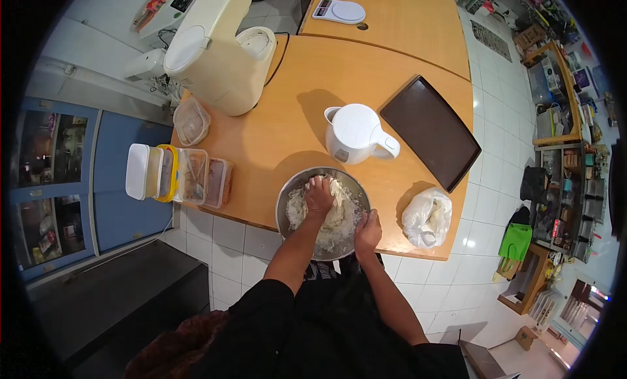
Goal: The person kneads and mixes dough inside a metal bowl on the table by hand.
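A metal mixing bowl (281, 212) sits at the near edge of the table, partly over it, holding a pale, shaggy dough (339, 214) with loose flour around it. My left hand (319, 199) is down inside the bowl, its fingers curled into the dough; the fingertips are partly hidden. On the bowl's right side, my right hand (368, 234) grips the rim, with the thumb and fingers closed on it. Just beyond the bowl stands a white lidded pitcher (354, 132).
A dark baking tray (431, 132) and a white plastic bag (428, 217) lie to the right. Leftward are a cream stand mixer (212, 65), a plastic tub (191, 121) and several stacked containers (192, 175). A kitchen scale (339, 12) rests at the back of the wooden table (255, 150).
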Demonstrator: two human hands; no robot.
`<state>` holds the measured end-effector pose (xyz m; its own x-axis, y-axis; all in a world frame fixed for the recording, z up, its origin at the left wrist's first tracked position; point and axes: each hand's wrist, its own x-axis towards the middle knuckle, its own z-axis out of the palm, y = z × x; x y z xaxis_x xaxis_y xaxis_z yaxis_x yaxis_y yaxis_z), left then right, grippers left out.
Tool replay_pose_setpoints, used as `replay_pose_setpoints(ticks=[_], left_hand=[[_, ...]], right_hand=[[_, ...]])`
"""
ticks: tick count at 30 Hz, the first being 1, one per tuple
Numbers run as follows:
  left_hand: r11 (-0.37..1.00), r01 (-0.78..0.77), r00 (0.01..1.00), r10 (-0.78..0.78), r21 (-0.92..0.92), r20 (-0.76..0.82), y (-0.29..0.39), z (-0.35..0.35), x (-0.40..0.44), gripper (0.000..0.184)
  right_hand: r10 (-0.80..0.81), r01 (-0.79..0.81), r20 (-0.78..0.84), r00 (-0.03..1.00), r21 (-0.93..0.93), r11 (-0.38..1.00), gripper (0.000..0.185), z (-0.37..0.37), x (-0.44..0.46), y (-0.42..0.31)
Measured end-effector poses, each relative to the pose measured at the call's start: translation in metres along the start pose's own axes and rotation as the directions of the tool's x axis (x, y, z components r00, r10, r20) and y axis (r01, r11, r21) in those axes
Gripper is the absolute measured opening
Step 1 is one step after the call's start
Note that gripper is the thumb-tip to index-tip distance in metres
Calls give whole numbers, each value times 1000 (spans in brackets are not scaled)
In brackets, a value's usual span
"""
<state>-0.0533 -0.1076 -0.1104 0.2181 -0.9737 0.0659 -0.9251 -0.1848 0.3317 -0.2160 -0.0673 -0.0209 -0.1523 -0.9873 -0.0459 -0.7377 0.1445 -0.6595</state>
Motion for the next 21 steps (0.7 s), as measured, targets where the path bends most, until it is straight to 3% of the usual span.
replay_pose_setpoints(ticks=[4, 7, 8, 11, 12, 15, 18, 21], left_hand=[[996, 85, 996, -84, -39, 21, 6, -10, -8, 58], [988, 152, 981, -154, 24, 117, 23, -20, -30, 61], [980, 199, 957, -195, 3, 216, 27, -25, -36, 73], [987, 157, 949, -162, 40, 270, 42, -31, -59, 85], [988, 144, 887, -154, 55, 435, 51, -52, -62, 94], [997, 54, 878, -24, -50, 477, 49, -73, -77, 89], [974, 117, 823, 15, -196, 568, 41, -86, -93, 85], [967, 129, 807, 27, -221, 590, 28, -96, -100, 88]], right_hand=[[33, -33, 11, 999, -24, 999, 12, 1, -4, -3], [43, -43, 6, 999, -74, 996, 13, 5, -1, 1], [40, -40, -3, 999, -84, 996, 13, 8, -1, 1], [49, -50, -39, 998, -25, 998, 15, 11, 0, -2], [52, -53, -27, 998, -29, 998, 16, 12, -1, -2], [51, -52, -12, 999, -49, 997, 16, 9, 6, -5], [33, -32, 17, 999, -73, 997, 15, 3, 7, -5], [24, -20, 60, 998, -59, 998, 14, 3, 8, -5]])
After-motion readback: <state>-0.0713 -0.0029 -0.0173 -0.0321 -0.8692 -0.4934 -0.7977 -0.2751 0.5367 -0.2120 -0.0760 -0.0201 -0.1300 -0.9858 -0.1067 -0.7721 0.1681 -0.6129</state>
